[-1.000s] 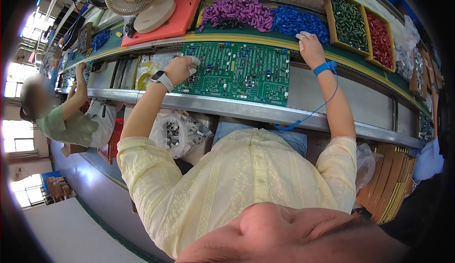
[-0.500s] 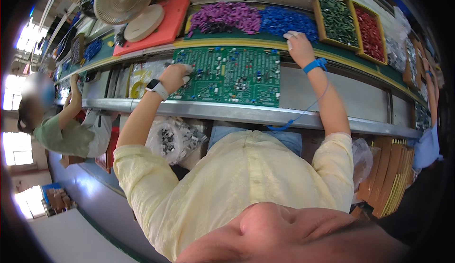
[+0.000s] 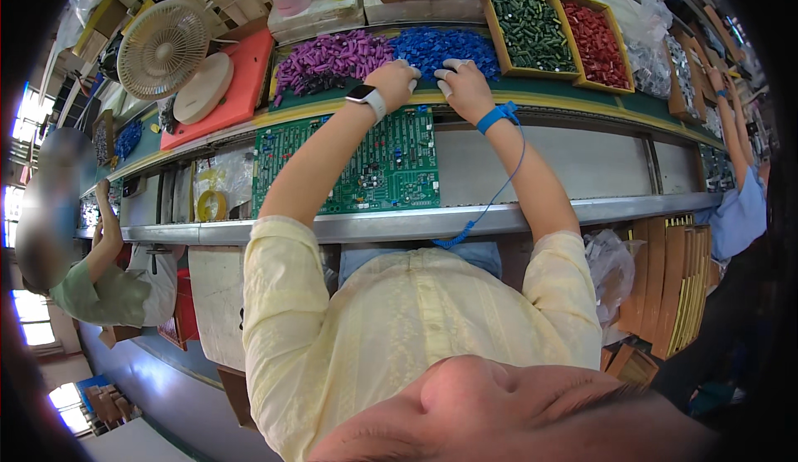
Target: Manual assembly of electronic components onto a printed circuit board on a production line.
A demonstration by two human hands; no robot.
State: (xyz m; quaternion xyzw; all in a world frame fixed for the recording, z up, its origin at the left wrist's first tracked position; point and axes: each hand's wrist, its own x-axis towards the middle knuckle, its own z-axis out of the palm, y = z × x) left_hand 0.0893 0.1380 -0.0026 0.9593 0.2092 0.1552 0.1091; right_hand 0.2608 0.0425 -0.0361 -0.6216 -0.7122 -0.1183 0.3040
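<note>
My left hand [image 3: 394, 84], a watch on its wrist, reaches over the green circuit board [image 3: 391, 171] to the near edge of the parts piles. Its fingers are bent together, and anything in them is hidden. Close by on the right, my right hand [image 3: 467, 89] wears a blue wrist strap [image 3: 497, 116] with a coiled cord. Its fingers curl inward at the front of the blue parts pile [image 3: 445, 46]; what they hold is too small to make out. White covers sit on the fingertips of both hands. Left of the blue pile lies a pile of purple parts [image 3: 332, 59].
Boxes of green parts [image 3: 525, 29] and red parts [image 3: 595, 44] stand right of the piles. A fan [image 3: 163, 49] and an orange-red board [image 3: 249, 67] are at the left. A metal rail [image 3: 357, 225] runs along the near edge. Other people work at both sides.
My left hand has left the circuit board and moved up and right to the parts piles. My right hand has drawn back slightly from the blue pile. The whole view has shifted.
</note>
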